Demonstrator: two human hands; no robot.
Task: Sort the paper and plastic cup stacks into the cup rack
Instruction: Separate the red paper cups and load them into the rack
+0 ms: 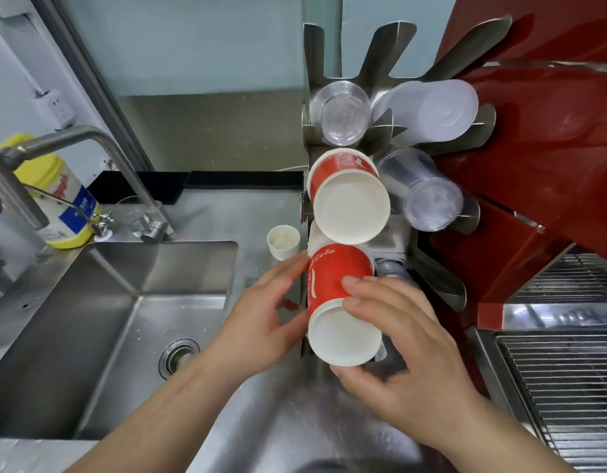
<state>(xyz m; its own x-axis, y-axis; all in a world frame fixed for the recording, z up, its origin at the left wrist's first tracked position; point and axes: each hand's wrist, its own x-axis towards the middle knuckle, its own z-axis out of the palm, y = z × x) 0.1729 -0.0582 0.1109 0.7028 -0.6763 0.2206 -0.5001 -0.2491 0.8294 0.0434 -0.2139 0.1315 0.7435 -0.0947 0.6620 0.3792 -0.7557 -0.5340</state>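
Hands grip the red paper cup stack (339,302) in the cup rack (438,278): right hand (404,343) curled around its base, left hand (261,322) fingers straight against its side.

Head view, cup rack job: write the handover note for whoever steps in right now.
Left hand: fingers straight, steadying the left side of the lower red paper stack.
Right hand: curled round that same stack from the right, at the bottom slot of the cup rack.
Done: upper red paper stack, clear cups, frosted cups and clear plastic stack sit in the rack.
Left: seat the held stack fully and let go. A small white cup stands on the counter beside the rack; whether it belongs to the job is unclear.
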